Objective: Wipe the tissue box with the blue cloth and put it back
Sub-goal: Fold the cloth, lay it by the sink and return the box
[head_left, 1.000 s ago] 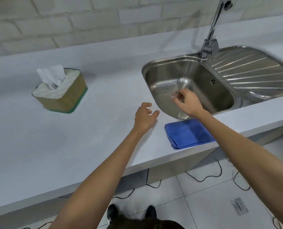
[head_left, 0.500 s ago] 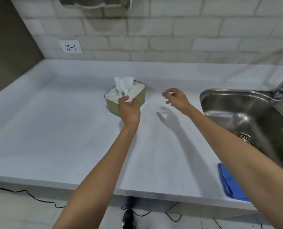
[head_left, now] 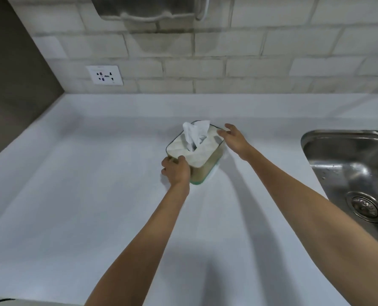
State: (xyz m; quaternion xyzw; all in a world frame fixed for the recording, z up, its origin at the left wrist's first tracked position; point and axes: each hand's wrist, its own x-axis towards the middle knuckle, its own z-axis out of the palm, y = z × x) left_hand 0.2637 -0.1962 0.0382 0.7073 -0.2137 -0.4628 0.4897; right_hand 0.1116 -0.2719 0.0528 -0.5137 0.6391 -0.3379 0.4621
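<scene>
Left hand [head_left: 176, 171] clamped on near corner of tissue box [head_left: 198, 153]; right hand [head_left: 233, 138] spread wide, fingertips touching far edge.

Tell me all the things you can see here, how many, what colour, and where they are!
Rectangular tissue box: one, tan sides with a green base and white top, middle of the counter.
White tissue: one, sticking up from the box's top slot.
White countertop: one, fills most of the view.
Stainless steel sink: one, silver, right edge, drain showing.
White wall socket: one, on the tiled wall, upper left.
Pale brick-pattern wall tiles: many, behind the counter.
Metal fixture: one, grey, top edge, cut off.
Left hand: gripping the box's near corner.
Right hand: open, at the box's far right corner.
</scene>
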